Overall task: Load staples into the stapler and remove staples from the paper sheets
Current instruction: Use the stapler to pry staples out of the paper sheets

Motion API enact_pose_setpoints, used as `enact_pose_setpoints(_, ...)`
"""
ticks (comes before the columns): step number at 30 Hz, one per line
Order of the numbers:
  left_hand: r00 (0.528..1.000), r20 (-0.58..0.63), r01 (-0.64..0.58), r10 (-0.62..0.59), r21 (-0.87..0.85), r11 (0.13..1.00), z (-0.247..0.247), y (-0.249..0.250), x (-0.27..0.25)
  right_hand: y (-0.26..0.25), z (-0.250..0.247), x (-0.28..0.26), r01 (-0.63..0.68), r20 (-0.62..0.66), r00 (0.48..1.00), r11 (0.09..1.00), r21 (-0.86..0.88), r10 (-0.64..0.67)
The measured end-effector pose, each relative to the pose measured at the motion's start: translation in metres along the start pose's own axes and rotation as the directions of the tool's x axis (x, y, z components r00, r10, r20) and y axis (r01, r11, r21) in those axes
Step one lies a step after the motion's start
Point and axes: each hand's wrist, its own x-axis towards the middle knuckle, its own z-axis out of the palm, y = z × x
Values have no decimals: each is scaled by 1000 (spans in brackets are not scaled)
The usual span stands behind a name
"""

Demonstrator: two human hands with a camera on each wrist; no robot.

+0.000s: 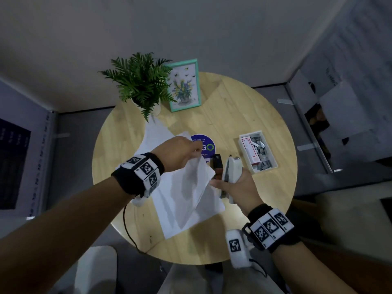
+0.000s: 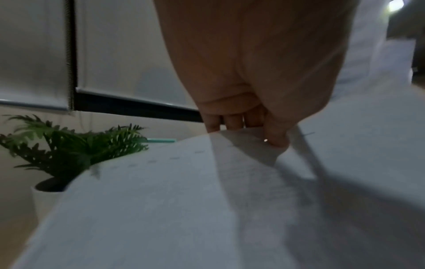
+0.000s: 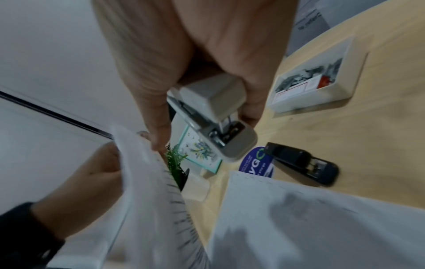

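Observation:
My left hand [image 1: 196, 150] pinches the top corner of a bundle of white paper sheets [image 1: 186, 187] and holds it up off the round wooden table [image 1: 244, 107]; the left wrist view shows the fingers [image 2: 232, 122] behind the sheet edge [image 2: 161, 200]. My right hand [image 1: 231, 180] grips a white stapler [image 1: 232, 168], nose pointing away, its thumb touching the lifted sheets' right edge. The stapler [image 3: 214, 112] fills the right wrist view, beside the raised sheets [image 3: 156, 182]. More sheets [image 3: 310, 218] lie flat below.
A black stapler [image 1: 217, 166] lies on the table left of the white one. A white tray [image 1: 273, 164] of loose staples and a staple box stands at the right. A potted plant [image 1: 140, 81] and a teal picture frame [image 1: 185, 85] stand at the back. A blue round sticker [image 1: 206, 145] is at centre.

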Motion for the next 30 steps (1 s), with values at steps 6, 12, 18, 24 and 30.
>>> enact_pose_setpoints(6,981,-124,153,-152,-6,988,-28,20,-13,-51,0,-4,104,-5,994,981,162,-105)
enact_pose_setpoints(12,960,-188,206,-206,-19,978,-37,34,-27,-96,-20,-5,147,-72,988,966,214,-134)
enact_pose_setpoints(18,939,-190,279,-285,-61,958,-38,55,-39,-150,-24,-13,357,-257,919,906,227,-298)
enact_pose_setpoints(24,928,-259,253,-268,-88,963,-41,75,-46,-166,20,-26,483,-162,864,876,-1,-477)
enact_pose_setpoints(30,906,-311,282,-289,-69,957,-42,81,-53,-143,35,-26,495,-186,831,850,-180,-524)
